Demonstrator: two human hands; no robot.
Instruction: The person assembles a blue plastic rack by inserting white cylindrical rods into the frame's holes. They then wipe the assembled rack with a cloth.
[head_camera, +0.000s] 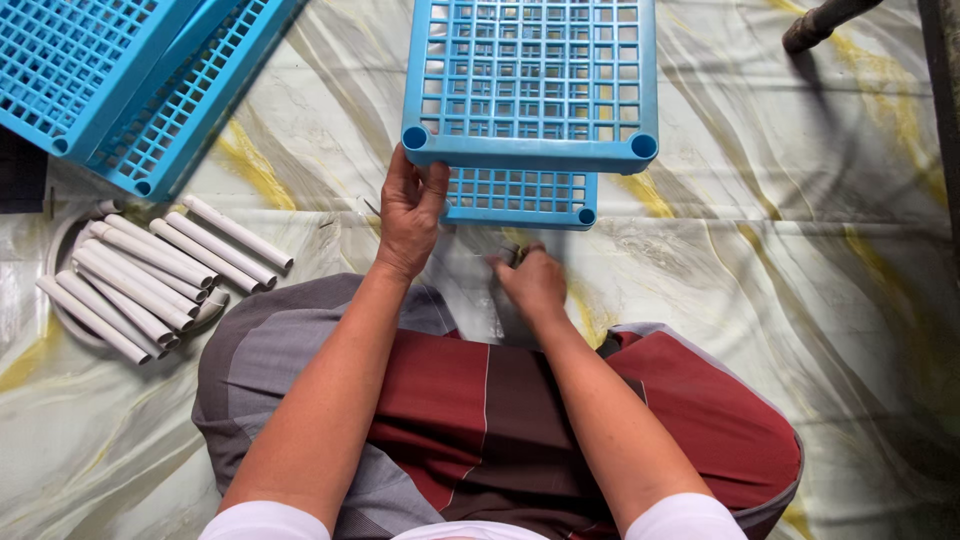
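Note:
I sit on the floor with two blue plastic grid shelves stacked in front of me. My left hand (410, 212) grips the near left corner of the upper blue grid shelf (532, 80), fingers curled under its edge. A lower blue grid shelf (520, 195) shows beneath it. My right hand (533, 283) is closed around a small grey object, seemingly a tube end, just below the lower shelf; what it is stays partly hidden.
Several white plastic tubes (150, 275) lie in a pile at the left on a round white lid. More blue grid shelves (120, 80) lean at the top left. A dark pole (820, 22) crosses the top right. Marbled floor covering (780, 250) surrounds me.

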